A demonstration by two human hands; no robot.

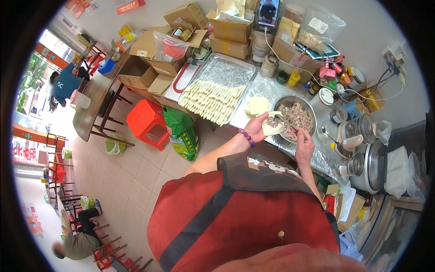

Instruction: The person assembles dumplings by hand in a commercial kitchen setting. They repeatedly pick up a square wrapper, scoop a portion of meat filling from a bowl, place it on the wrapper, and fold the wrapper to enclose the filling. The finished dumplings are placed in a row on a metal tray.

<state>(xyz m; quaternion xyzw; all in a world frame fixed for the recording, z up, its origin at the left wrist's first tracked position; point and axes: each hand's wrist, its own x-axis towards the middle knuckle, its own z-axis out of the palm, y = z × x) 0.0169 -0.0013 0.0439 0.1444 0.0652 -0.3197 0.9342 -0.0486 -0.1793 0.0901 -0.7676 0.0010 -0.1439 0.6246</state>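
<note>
A square dough wrapper (271, 130) lies across the fingers of my left hand (256, 130), which wears a purple bead bracelet. Some minced filling sits on the wrapper under the tip of a metal utensil (280, 117). My right hand (304, 145) grips its handle over the near rim of a steel bowl (313, 119) of minced meat filling (297, 114). Just left of the bowl is a stack of wrappers (257, 105) on a clear plastic bag. Farther left, rows of folded dumplings (214, 102) cover the near part of a metal tray (249, 68), whose far part looks floured.
Cardboard boxes (231, 31) and a propped phone (268, 13) stand behind. Jars, bottles and a white cable crowd the right of the counter. A red stool (146, 120) and green sack (181, 136) stand on the floor at left. Two other people are farther left, one seated (80, 244).
</note>
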